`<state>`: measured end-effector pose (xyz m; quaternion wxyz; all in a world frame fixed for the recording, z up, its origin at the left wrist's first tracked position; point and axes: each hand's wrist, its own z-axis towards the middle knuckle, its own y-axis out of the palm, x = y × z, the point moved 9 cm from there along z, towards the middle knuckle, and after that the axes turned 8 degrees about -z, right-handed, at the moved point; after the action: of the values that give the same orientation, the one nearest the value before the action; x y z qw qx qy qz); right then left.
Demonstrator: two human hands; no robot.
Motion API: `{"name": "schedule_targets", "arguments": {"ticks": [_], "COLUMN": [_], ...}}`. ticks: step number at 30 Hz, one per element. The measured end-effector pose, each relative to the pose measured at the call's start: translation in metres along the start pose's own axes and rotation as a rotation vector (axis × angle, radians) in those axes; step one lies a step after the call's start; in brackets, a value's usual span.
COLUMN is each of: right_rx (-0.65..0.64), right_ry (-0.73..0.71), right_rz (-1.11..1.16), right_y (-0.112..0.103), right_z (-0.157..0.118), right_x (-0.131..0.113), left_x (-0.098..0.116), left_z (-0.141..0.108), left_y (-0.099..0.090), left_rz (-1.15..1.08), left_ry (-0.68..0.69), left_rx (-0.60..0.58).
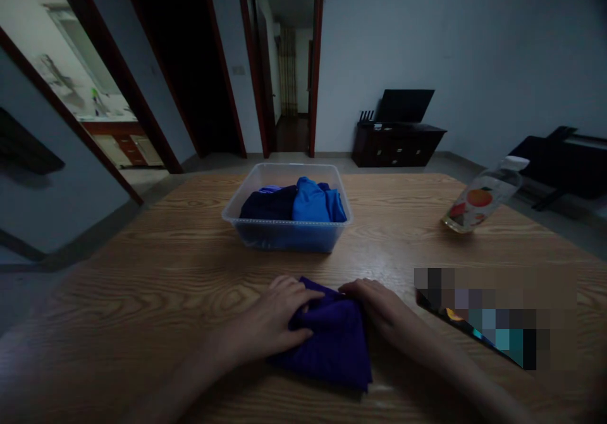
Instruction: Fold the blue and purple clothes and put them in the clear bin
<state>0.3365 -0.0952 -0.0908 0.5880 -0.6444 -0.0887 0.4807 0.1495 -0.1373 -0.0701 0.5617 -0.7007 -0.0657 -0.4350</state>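
Note:
A folded purple cloth (332, 348) lies on the wooden table in front of me, its top corner pointing away. My left hand (279, 313) rests over the cloth's left side, thumb and fingers apart on the fabric. At the upper right edge of the cloth is my right hand (374, 304), its fingers stretched towards the left and touching the fabric; its thumb is hidden. Just beyond the hands stands a clear plastic bin (287, 237). Inside it are a bright blue cloth (313, 201), a dark navy cloth (270, 204) and a bit of striped purple fabric (269, 189).
A clear bottle (488, 196) with a fruit label and white cap stands at the table's right side. Nearer to my right arm lies a flat, partly pixelated item (474, 329). Beyond the wooden table (165, 272) are a dark cabinet (398, 146) with a screen and several doorways.

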Motion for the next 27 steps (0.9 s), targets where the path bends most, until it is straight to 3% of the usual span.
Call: {"name": "schedule_targets", "arguments": {"ticks": [3, 6, 9, 13, 17, 22, 27], "right_rx": [-0.031, -0.045, 0.036, 0.216, 0.264, 0.149, -0.061], "right_ry": [-0.078, -0.125, -0.107, -0.104, -0.103, -0.098, -0.252], "right_rz": [-0.083, -0.213, -0.377, -0.583, -0.62, -0.487, -0.451], "right_y": [0.001, 0.006, 0.012, 0.016, 0.01, 0.002, 0.036], "right_z": [-0.002, -0.008, -0.017, -0.034, -0.045, -0.02, 0.011], "right_x": [-0.007, -0.014, -0.011, -0.008, -0.014, -0.034, -0.054], "left_x": [0.02, 0.039, 0.049, 0.03, -0.007, -0.023, -0.03], "left_z": [-0.006, -0.026, -0.06, -0.115, -0.149, -0.135, -0.103], "left_y": [-0.009, -0.024, -0.028, -0.013, -0.007, -0.011, 0.029], "left_rz": [0.048, 0.067, 0.101, 0.391, 0.476, 0.445, 0.576], "left_ry": [0.066, 0.107, 0.183, 0.283, 0.204, -0.022, -0.16], "left_rx": [-0.06, -0.022, 0.041, 0.206, 0.287, 0.369, 0.446]}}
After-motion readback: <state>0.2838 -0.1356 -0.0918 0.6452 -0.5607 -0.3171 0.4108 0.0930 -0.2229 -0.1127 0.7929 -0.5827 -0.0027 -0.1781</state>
